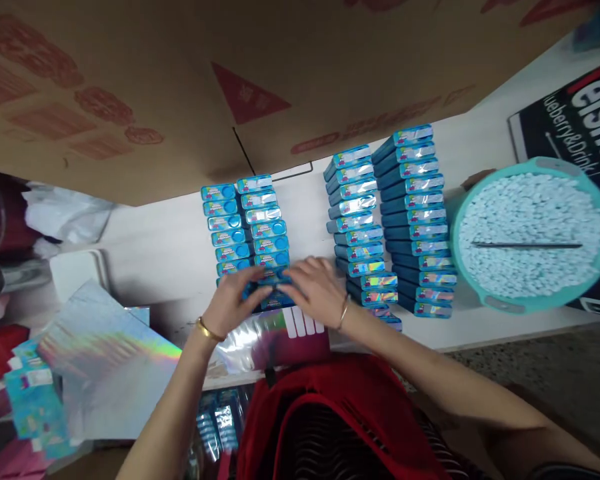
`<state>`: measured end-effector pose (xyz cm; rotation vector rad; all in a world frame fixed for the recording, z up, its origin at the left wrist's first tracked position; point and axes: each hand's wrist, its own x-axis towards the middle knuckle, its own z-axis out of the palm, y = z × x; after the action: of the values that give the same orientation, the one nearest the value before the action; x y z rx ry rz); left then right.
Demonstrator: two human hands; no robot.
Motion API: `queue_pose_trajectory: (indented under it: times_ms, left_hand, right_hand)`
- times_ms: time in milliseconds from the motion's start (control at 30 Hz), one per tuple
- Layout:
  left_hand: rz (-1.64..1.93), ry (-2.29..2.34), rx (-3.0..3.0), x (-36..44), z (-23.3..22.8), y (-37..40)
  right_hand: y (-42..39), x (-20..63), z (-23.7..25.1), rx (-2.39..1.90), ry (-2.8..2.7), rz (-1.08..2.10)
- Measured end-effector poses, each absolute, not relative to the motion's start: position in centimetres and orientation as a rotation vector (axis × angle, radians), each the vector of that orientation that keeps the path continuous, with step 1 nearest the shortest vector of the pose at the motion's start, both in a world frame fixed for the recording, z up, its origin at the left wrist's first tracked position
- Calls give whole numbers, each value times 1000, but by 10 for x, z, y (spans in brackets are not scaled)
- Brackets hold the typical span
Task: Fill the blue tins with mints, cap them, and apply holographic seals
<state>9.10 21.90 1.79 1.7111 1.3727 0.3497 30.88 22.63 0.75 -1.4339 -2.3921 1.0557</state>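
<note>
My left hand [234, 300] is closed, thumb and fingertips meeting at the near end of a double row of small blue boxes [263, 246]. From the other side, my right hand [316, 287] reaches the same spot with bent fingers, slightly blurred. Between the fingertips is a small blue box [276, 300] with a printed, shiny face; the fingers partly cover it. Just below the hands lies a clear and dark-red plastic sheet or pack [293, 343] with white bars.
Two longer rows of blue boxes [414, 213] stand to the right. Beside them is a turquoise bucket [463, 267] full of small pale pieces, a dark stick on top. A large cardboard box [180, 87] closes off the back. Silvery film [115, 360] lies left on the white table [150, 247].
</note>
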Motion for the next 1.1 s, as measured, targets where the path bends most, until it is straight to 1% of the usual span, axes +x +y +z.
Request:
queue_pose_trajectory:
  times_ms: [67,133,267,467,667,833,967,1100]
  left_hand:
    - [244,1301,1751,89,17,191]
    - [194,1287,1824,93,10,174]
    - [142,1291,2100,105,-6,165]
    - [281,1350,2132,102,-9,163]
    - [225,1464,2414,114,-7,161]
    - [319,1527,2557,122,-10,150]
    - [416,1489,2508,124,1,125]
    - [548,1483,2137,129,32,102]
  right_hand:
    - [199,304,14,-1426,-2524,1102]
    - [183,299,9,-1461,-2596,1156]
    - [182,296,-5,-1505,-2628,1130]
    - [177,306,0,-1483,-2598,999]
    - [183,303,-8,-1455,-2615,983]
    - [197,299,-15,-1455,-2623,1026]
    - [199,295,-20,-1459,-2644,968]
    - [194,295,-28,-1454,-2600,929]
